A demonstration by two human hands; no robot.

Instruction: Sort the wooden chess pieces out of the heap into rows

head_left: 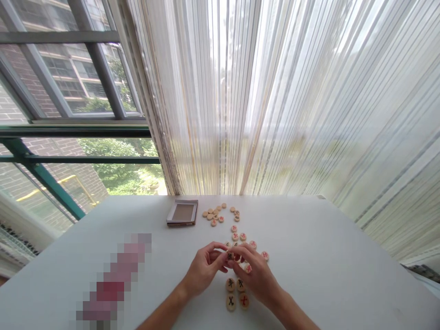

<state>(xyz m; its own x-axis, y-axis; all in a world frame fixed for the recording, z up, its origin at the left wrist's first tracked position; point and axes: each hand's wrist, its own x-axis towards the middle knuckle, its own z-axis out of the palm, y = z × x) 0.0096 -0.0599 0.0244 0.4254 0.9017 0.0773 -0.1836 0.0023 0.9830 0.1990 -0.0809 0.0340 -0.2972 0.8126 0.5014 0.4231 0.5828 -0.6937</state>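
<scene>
Both hands meet over the middle of the white table, around one round wooden xiangqi piece with a dark character. My left hand pinches it from the left side. From the right, the fingers of my right hand close on the same piece. Just below the hands lie several larger-looking pieces in two columns, among them a black-marked piece and a red-marked piece. Red-marked pieces, such as one piece, lie beyond and beside my right hand. Some pieces are partly hidden under the fingers.
An open shallow box stands toward the back left. Beside it are several scattered pieces, some blank side up, like one plain disc. A pixelated patch covers the left of the table. Sheer curtains hang behind the far edge.
</scene>
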